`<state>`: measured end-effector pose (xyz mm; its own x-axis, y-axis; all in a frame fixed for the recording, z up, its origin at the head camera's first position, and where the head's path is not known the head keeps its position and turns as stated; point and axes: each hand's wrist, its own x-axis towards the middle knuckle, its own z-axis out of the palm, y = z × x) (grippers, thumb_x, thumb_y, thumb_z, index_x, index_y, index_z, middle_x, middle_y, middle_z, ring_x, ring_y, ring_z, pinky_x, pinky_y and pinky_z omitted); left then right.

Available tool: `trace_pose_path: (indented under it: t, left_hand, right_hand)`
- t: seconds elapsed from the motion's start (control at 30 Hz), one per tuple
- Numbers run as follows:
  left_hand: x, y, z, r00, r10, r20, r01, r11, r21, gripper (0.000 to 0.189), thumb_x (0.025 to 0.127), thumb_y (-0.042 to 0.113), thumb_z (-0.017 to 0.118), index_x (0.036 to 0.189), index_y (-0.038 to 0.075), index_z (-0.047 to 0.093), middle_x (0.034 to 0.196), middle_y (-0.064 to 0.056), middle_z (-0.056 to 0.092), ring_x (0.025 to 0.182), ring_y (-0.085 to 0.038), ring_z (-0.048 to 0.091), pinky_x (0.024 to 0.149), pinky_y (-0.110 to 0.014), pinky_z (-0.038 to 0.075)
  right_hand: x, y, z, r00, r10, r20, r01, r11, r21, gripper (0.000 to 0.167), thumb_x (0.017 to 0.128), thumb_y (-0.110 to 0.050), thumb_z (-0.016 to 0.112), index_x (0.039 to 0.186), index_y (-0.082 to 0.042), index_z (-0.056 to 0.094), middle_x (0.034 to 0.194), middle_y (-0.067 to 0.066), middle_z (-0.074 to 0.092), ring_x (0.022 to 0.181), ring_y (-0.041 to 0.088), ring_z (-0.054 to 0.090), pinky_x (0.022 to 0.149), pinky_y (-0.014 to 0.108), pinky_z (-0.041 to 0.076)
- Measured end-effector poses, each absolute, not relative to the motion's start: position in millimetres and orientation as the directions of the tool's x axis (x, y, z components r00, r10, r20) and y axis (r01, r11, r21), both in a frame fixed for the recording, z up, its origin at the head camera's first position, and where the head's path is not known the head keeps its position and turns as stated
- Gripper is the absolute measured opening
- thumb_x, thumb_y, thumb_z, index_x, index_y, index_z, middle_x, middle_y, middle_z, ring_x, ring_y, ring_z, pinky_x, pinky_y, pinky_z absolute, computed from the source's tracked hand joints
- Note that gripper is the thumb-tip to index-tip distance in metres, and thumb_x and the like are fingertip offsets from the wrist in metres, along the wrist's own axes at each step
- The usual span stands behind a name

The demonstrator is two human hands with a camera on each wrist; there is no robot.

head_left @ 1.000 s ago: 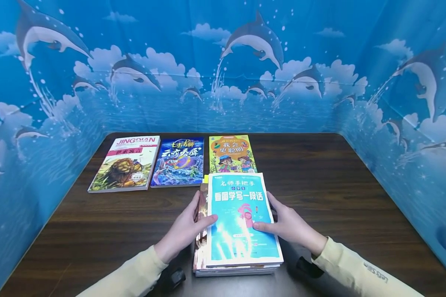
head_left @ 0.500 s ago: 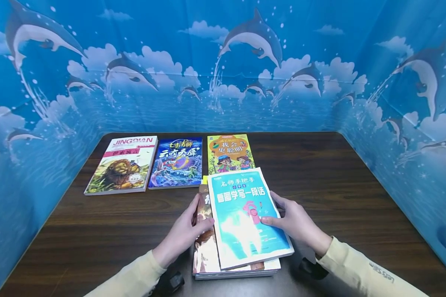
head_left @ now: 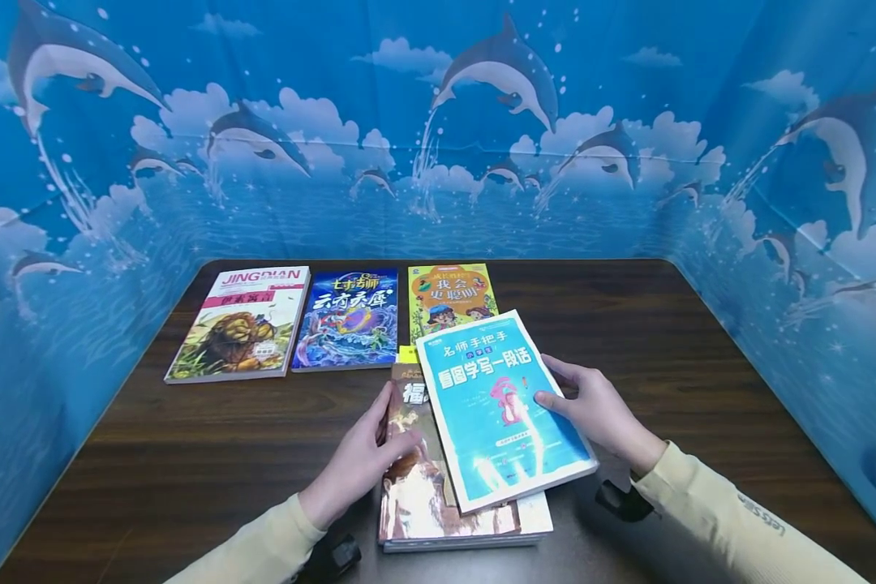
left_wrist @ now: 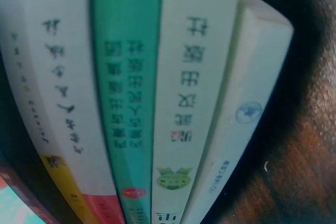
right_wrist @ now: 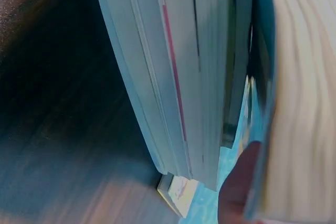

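My right hand (head_left: 604,410) pinches the right side of a turquoise-covered book (head_left: 474,430), thumb on its cover. This book is turned askew above a stack of books, overhanging its right side. In the right wrist view its page block (right_wrist: 299,103) stands apart from the stack's page edges (right_wrist: 178,77), with a fingertip (right_wrist: 239,187) beneath its cover. My left hand (head_left: 358,466) holds the stack's left side, its thumb over the brown-covered book (head_left: 409,507) on top. Several spines (left_wrist: 128,66) fill the left wrist view; the left fingers are not seen there.
Along the back of the dark wooden table (head_left: 628,324) lie a lion-cover book (head_left: 244,328), a blue book (head_left: 346,320) and a yellow-orange book (head_left: 453,296), partly covered by the turquoise one. A dolphin-print curtain (head_left: 380,211) surrounds the table on three sides.
With the turquoise book, my right hand has moved right and away from me, turning it askew. More of the brown cover underneath shows. My left hand stays at the stack's left side.
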<state>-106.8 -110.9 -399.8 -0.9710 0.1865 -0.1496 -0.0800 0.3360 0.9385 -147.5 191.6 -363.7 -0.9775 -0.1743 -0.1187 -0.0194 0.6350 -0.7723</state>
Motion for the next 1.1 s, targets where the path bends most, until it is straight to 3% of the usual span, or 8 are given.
trace_pose_path:
  t: [0.23, 0.43, 0.83, 1.1]
  left_hand:
    - [-107.1, -111.7, -399.4, -0.974, 0.179, -0.142, -0.074, 0.343, 0.936, 0.085, 0.091, 0.033, 0.061, 0.152, 0.005, 0.010, 0.157, -0.014, 0.017, 0.140, -0.032, 0.024, 0.113, -0.047, 0.025]
    - [-108.2, -112.6, -400.4, -0.975, 0.171, -0.140, -0.074, 0.345, 0.936, 0.084, 0.091, 0.033, 0.062, 0.152, 0.005, 0.011, 0.157, -0.013, 0.017, 0.142, -0.029, 0.020, 0.114, -0.045, 0.022]
    - [-108.4, -111.4, -399.3, -0.976, 0.197, -0.096, -0.036, 0.286, 0.958, 0.076, 0.093, 0.022, 0.061, 0.151, 0.003, 0.016, 0.157, -0.015, 0.017, 0.142, -0.029, 0.020, 0.113, -0.043, 0.023]
    - [-107.7, -113.0, -398.2, -0.974, 0.187, -0.127, -0.070, 0.284, 0.956, 0.076, 0.093, 0.019, 0.060, 0.152, 0.004, 0.015, 0.157, -0.015, 0.017, 0.143, -0.030, 0.018, 0.112, -0.043, 0.023]
  right_hand:
    - [-154.3, 194.7, -361.7, -0.992, -0.110, -0.053, -0.036, 0.676, -0.736, 0.060, 0.092, -0.018, 0.063, 0.144, -0.003, 0.038, 0.133, 0.023, 0.053, 0.093, 0.026, 0.063, 0.056, 0.025, 0.046]
    - [-166.1, 206.3, -360.4, -0.996, -0.092, -0.016, -0.046, 0.634, -0.772, 0.057, 0.096, -0.017, 0.057, 0.146, -0.004, 0.035, 0.131, 0.024, 0.054, 0.092, 0.027, 0.064, 0.056, 0.023, 0.046]
    - [-191.3, 251.9, -351.3, -0.998, 0.002, -0.055, 0.048, 0.522, -0.852, 0.058, 0.101, -0.028, 0.044, 0.152, -0.012, 0.021, 0.146, 0.023, 0.038, 0.116, 0.037, 0.055, 0.071, 0.017, 0.054]
    - [-228.7, 278.9, -350.5, -0.996, 0.087, -0.031, 0.073, 0.538, -0.840, 0.057, 0.102, -0.029, 0.039, 0.152, -0.012, 0.019, 0.148, 0.023, 0.035, 0.119, 0.037, 0.051, 0.068, 0.010, 0.050]
